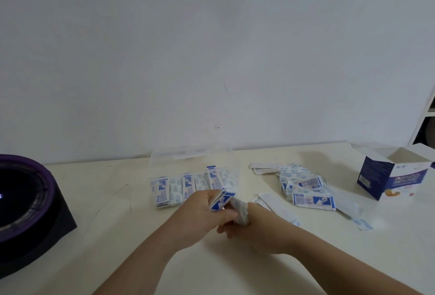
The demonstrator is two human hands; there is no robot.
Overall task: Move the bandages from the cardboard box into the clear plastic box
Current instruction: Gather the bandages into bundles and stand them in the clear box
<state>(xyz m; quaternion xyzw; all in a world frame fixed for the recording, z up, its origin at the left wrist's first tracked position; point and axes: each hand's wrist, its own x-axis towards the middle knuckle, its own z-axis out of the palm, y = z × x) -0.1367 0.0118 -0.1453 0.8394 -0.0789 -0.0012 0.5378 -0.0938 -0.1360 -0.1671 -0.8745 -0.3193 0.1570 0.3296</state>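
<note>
The left hand (200, 212) and right hand (249, 224) both curl round a bandage stack (222, 200). The light, slick wrappers probably fan apart, so squeeze the flat faces.

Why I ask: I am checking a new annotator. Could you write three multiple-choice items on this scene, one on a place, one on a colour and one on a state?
1. Where does the cardboard box stand?
A. at the right end of the table
B. at its left end
C. on the floor

2. What colour is the print on the stack of bandages?
A. red
B. blue
C. green

3. What are the left hand and the right hand doing?
A. lying flat on the table
B. both gripping the stack of bandages
C. hanging idle

Key: 1 A, it stands open near the right edge; 2 B, blue shows on the white wrappers; 3 B, the fingers of both curl round it.
</note>
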